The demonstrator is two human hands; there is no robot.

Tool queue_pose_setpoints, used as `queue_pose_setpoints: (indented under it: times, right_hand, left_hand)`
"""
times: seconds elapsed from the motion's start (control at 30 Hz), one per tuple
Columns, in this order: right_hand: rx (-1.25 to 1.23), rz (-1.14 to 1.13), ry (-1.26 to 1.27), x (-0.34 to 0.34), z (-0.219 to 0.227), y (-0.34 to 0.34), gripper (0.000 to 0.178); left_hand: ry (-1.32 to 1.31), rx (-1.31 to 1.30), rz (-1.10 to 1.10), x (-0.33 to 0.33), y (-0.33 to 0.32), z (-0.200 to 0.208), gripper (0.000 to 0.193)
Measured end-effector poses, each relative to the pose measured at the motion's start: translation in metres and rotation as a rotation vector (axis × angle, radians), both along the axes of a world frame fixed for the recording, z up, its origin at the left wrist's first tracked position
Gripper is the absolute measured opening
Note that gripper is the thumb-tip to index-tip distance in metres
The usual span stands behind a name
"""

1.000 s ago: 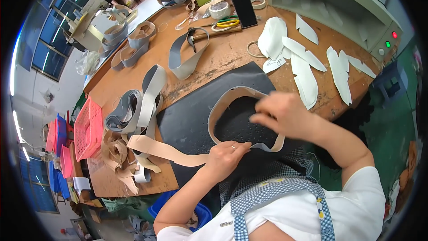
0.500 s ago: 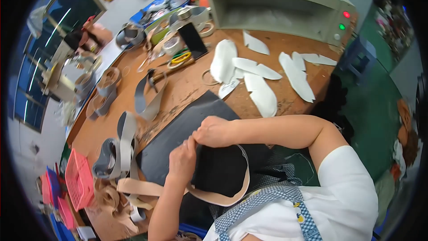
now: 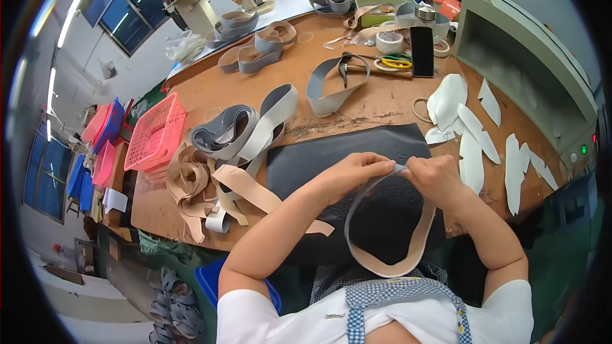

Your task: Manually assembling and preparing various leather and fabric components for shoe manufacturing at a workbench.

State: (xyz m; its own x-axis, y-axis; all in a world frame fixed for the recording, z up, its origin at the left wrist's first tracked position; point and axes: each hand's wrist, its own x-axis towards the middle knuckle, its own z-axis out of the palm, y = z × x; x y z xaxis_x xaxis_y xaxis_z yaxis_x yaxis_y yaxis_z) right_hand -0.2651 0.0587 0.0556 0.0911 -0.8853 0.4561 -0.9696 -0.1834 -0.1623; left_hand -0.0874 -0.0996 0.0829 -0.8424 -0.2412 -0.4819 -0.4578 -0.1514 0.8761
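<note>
A beige and grey strip (image 3: pixel 417 242) hangs in a loop from my two hands, over a black sheet (image 3: pixel 306 162) and close to my checked apron. My left hand (image 3: pixel 358 175) pinches the loop's top, where a short grey-blue piece shows at the fingertips. Right beside it, my right hand (image 3: pixel 440 179) grips the same strip with fingers closed. Fingers hide how the ends meet. Left of the sheet lie a loose beige strip (image 3: pixel 252 191), tangled beige strips (image 3: pixel 188 181) and coiled grey strips (image 3: pixel 223 130).
White cut pieces (image 3: pixel 472 159) lie right of the sheet, below a pale box-shaped machine (image 3: pixel 523 70). Farther back are a phone (image 3: pixel 421 51), yellow-handled scissors (image 3: pixel 395 62) and another strip loop (image 3: pixel 325 99). A pink basket (image 3: pixel 156 130) stands left. Someone sits beyond the table.
My view has swung, so the table's left side shows more. My hands, earlier pressed together with the right forearm lying across, now sit side by side with the loop hanging between them.
</note>
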Motion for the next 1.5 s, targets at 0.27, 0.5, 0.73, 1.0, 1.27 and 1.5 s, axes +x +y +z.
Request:
queue_pose_setpoints:
  times: [0.27,0.5,0.73,1.0,1.27,1.5]
  right_hand:
    - [-0.023,-0.271,-0.52,-0.01,-0.008,0.017,0.017]
    - [-0.038,-0.343,-0.638,-0.009,-0.042,0.053,0.011]
    - [-0.162,-0.597,-0.466,-0.039,-0.054,0.089,0.009]
    - [-0.023,-1.153,-0.017,-0.112,-0.06,0.174,0.017]
    - [0.209,-1.134,-0.303,-0.133,-0.047,0.175,0.019]
    - [-0.073,-0.779,0.111,-0.167,-0.07,0.117,0.017]
  left_hand:
    - [0.412,-0.546,0.628,-0.003,-0.198,0.136,0.028]
    - [0.062,-1.46,0.332,-0.028,-0.282,0.03,0.058]
    - [-0.064,-1.601,-0.033,-0.032,-0.178,-0.067,0.042]
    - [0.082,-1.524,-0.228,-0.009,0.022,-0.007,0.039]
    - [0.324,-1.146,-0.198,-0.035,0.116,0.004,0.055]
    - [0.508,-1.008,-0.525,-0.073,0.168,-0.031,0.049]
